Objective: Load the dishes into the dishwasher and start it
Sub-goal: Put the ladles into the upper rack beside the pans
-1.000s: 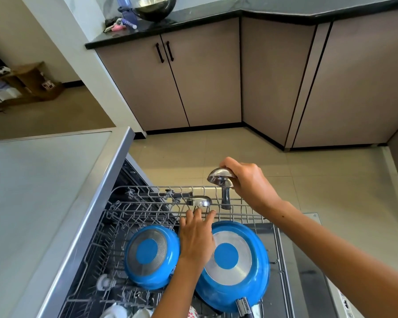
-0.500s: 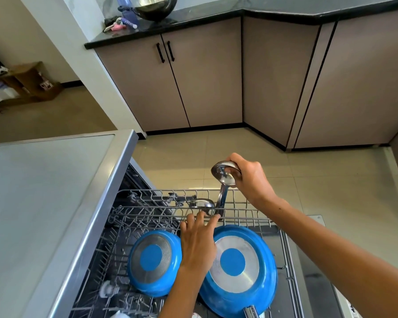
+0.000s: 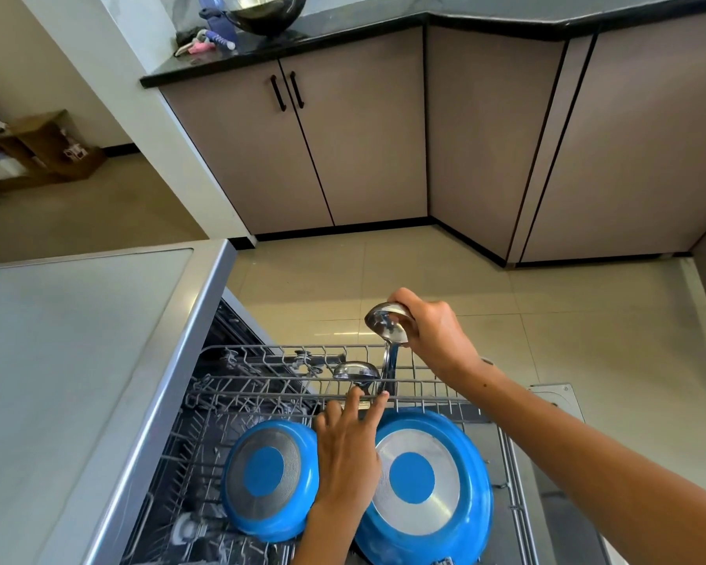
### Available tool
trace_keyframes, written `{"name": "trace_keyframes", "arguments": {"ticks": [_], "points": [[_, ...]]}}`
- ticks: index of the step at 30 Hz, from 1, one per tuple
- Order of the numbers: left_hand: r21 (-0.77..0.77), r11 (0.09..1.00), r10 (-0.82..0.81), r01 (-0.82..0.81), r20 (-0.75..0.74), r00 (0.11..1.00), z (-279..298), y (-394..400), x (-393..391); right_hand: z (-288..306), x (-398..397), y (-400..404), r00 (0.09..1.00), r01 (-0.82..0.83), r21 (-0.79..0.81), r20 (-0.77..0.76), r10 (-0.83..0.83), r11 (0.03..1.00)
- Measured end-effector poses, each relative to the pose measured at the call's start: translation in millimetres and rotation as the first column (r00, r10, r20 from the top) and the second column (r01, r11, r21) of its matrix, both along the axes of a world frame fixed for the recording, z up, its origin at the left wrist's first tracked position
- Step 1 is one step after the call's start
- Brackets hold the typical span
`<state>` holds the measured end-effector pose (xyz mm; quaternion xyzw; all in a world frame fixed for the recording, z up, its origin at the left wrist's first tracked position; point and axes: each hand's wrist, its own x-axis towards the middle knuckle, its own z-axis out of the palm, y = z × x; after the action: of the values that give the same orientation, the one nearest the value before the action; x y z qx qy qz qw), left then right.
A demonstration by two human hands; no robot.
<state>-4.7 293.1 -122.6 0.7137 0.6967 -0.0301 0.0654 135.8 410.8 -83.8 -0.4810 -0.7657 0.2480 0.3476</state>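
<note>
Steel ladle held upright over far edge of dishwasher rack, bowl on top, long axis vertical, handle pointing straight down into the wires. Right hand curled round the bowl from the right side, so the handle hangs below this grip. Left hand nearer the slot, fingers straight, touching the rack rail beside a second ladle, between two blue pans.

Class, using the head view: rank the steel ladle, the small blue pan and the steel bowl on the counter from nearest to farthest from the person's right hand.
1. Steel ladle: gripped in the right hand.
2. Small blue pan: lower left, in the dishwasher rack.
3. Steel bowl: far, on the black counter.
</note>
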Motion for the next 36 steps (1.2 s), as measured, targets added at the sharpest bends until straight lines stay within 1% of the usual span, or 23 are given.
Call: {"name": "trace_keyframes", "arguments": {"ticks": [6, 8, 10, 13, 15, 18, 20, 22, 28, 32, 35, 36], "points": [[0.023, 1.000, 0.018, -0.019, 0.034, 0.999, -7, -3, 1, 0, 1, 1, 1.000, -0.028, -0.008, -0.003, 0.028, 1.000], [0.019, 0.999, 0.039, -0.040, 0.061, 0.997, -8, -1, 2, 2, 2, 3, 1.000, -0.008, 0.025, -0.018, 0.008, 1.000], [0.032, 0.999, 0.041, -0.043, 0.046, 0.998, -9, -1, 2, 4, 1, 4, 1.000, 0.003, 0.064, -0.028, -0.001, 0.998], [0.016, 0.998, 0.061, -0.062, 0.089, 0.994, -8, -2, 3, 2, 0, 2, 0.999, -0.034, 0.052, -0.001, 0.034, 0.998], [0.010, 0.999, 0.042, -0.042, 0.043, 0.998, -7, -3, 6, -4, -2, -1, 0.998, -0.068, 0.027, 0.021, 0.068, 0.997], [0.009, 0.998, 0.057, -0.058, 0.040, 0.998, -7, -2, 5, -4, -5, -1, 0.997, -0.071, 0.018, 0.013, 0.071, 0.997], [-0.003, 0.998, 0.056, -0.056, 0.037, 0.998, -8, -4, 4, -2, -6, 0, 0.996, -0.082, 0.039, 0.017, 0.082, 0.996], [0.020, 0.998, 0.057, -0.058, 0.028, 0.998, -9, -5, 3, -2, -6, 1, 0.996, -0.090, 0.057, 0.020, 0.089, 0.994], [-0.006, 0.999, 0.048, -0.048, 0.030, 0.998, -9, -5, 3, -5, -5, 5, 0.999, -0.046, -0.018, -0.006, 0.046, 0.999], [-0.008, 0.999, 0.045, -0.045, 0.017, 0.999, -9, -5, 1, 0, -2, 18, 0.992, -0.117, -0.071, 0.028, 0.119, 0.991], [0.035, 0.999, 0.039, -0.042, 0.072, 0.997, -12, -5, 2, 4, 7, 21, 0.983, -0.174, -0.114, 0.038, 0.180, 0.978], [0.025, 0.999, 0.042, -0.045, 0.092, 0.995, -13, -4, 2, 5, 8, 21, 0.977, -0.202, -0.110, 0.052, 0.209, 0.973]]}}
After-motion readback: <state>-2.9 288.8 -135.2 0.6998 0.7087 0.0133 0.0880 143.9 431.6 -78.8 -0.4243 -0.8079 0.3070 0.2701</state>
